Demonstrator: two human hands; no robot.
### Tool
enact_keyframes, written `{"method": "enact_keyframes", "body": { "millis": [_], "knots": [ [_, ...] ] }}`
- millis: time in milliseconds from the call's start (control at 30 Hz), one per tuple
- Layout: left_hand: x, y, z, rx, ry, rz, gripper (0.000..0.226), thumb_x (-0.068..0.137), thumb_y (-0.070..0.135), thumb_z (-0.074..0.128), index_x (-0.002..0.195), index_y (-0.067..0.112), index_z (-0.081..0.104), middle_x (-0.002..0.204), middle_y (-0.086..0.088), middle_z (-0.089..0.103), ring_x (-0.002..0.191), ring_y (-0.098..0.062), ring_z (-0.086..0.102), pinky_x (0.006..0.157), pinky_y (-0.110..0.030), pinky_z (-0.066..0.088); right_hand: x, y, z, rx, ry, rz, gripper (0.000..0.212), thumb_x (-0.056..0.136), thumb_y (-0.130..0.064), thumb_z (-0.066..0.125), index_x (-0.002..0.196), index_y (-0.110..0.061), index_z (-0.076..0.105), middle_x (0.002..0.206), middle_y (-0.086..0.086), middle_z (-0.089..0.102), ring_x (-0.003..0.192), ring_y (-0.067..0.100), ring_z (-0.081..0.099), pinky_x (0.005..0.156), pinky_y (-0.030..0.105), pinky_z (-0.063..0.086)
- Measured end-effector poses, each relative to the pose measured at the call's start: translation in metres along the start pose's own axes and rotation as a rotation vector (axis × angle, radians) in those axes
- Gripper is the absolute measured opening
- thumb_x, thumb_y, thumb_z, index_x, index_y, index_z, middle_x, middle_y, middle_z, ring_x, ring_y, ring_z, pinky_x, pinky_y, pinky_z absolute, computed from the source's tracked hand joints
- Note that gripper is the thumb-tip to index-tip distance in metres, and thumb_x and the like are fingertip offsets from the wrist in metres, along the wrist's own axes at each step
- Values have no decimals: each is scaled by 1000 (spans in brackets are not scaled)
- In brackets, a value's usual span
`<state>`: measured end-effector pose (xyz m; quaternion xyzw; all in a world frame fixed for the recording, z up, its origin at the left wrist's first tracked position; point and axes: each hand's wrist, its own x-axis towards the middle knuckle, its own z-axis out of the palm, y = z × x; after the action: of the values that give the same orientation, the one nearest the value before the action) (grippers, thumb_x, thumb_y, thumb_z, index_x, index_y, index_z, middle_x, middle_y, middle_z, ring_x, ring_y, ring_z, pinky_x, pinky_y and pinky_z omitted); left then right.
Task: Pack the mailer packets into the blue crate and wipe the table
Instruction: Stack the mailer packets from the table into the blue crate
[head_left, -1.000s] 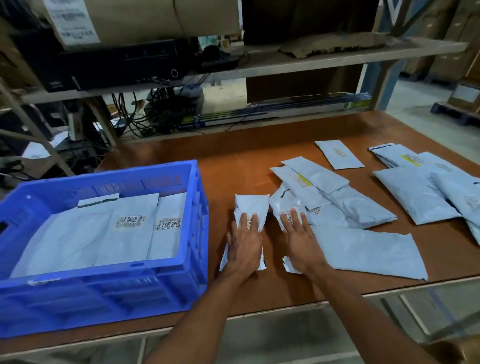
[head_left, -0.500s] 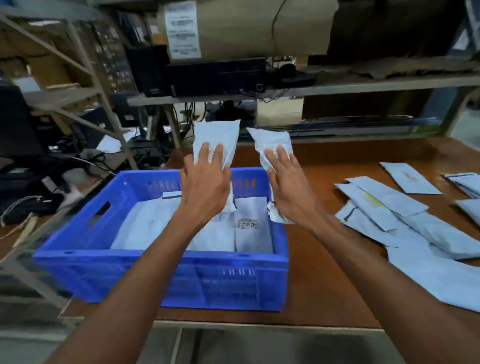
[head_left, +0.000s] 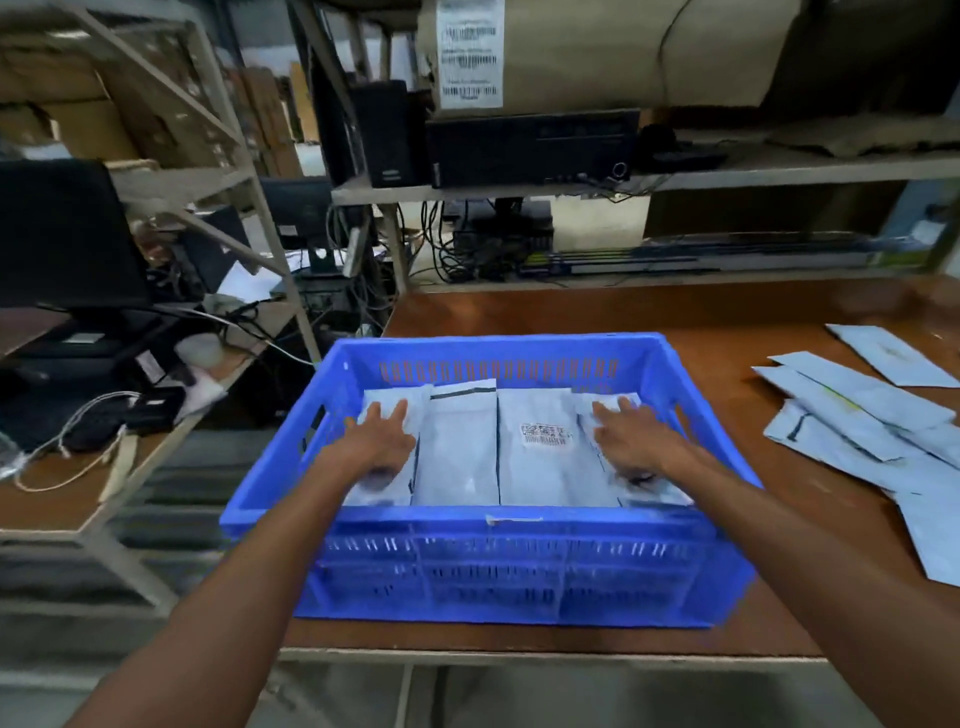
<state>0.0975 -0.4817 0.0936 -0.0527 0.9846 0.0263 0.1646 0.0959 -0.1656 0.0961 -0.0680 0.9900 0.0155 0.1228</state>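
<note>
- blue crate (head_left: 488, 566): hard moulded plastic with slotted walls, smooth, faint sheen.
- mailer packets (head_left: 457, 452): thin pale plastic film, smooth and softly glossy; one carries a white paper barcode label (head_left: 543, 434).
- table (head_left: 649, 317): brown wood-look board, smooth, dull sheen, with a paler front edge.
- shelf frame (head_left: 187, 183): angle metal in matt beige paint.
- parcel (head_left: 597, 52) on the shelf: brown paper wrap, matt and creased.
- computer case (head_left: 530, 145): matt black.

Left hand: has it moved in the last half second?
Yes. The left hand dropped from above the far rim of the blue crate into it, flat on the leftmost packet.
</note>
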Motion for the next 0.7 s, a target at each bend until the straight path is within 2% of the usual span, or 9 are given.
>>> {"method": "enact_keyframes", "body": {
  "millis": [100,167,300,467,500,567,633,700],
  "knots": [
    [9,-7,-1,-4,-210,48,78,102,51,36,154,29,-17,161,-13,-23,151,-33,-2,121,-47,8,-3,-3,2,-42,-177,29,55,108,-35,14,156,-13,0,164,15,-4,151,35,3,119,45,5],
    [18,-12,4,4,-274,50,83,99,58,37,153,31,-21,160,-10,-27,151,-35,-2,120,-48,8,2,1,3,1,-230,43,59,106,-41,15,157,-18,-5,163,13,-14,151,32,-6,121,47,4],
    [24,-11,8,47,-259,6,83,99,62,31,151,31,-24,159,-14,-28,150,-40,4,119,-50,9,3,1,5,14,-223,67,54,108,-27,18,156,-10,-1,162,15,-17,150,38,-4,120,50,5],
    [25,-12,6,90,-209,-25,83,98,64,29,154,27,-20,161,-15,-23,150,-40,4,120,-52,9,16,9,15,-35,-271,78,67,102,-48,20,155,-23,-12,162,14,-17,149,41,-2,119,56,8],
    [25,-9,3,91,-166,-24,81,98,63,29,155,27,-17,162,-14,-20,149,-42,4,119,-54,10,19,11,15,-43,-239,74,68,101,-50,22,156,-24,-8,163,13,-13,150,40,-2,119,57,8],
    [20,8,-8,54,-4,10,77,97,64,28,157,27,-5,164,-9,-9,147,-46,8,117,-58,16,18,16,3,-12,-60,30,68,99,-51,30,156,-23,6,164,13,2,150,36,4,118,54,11],
    [10,41,-24,-12,210,119,76,93,66,30,155,26,14,162,-7,13,144,-42,21,111,-58,27,13,29,-23,126,198,-67,58,99,-43,42,150,-18,31,157,15,28,144,34,26,116,48,25],
    [-5,92,-39,-86,394,275,63,96,56,41,149,25,30,154,-7,28,135,-40,34,104,-56,35,6,53,-52,259,390,-118,43,96,-30,51,136,-13,52,142,13,50,130,33,47,108,42,39]
  ]
}}
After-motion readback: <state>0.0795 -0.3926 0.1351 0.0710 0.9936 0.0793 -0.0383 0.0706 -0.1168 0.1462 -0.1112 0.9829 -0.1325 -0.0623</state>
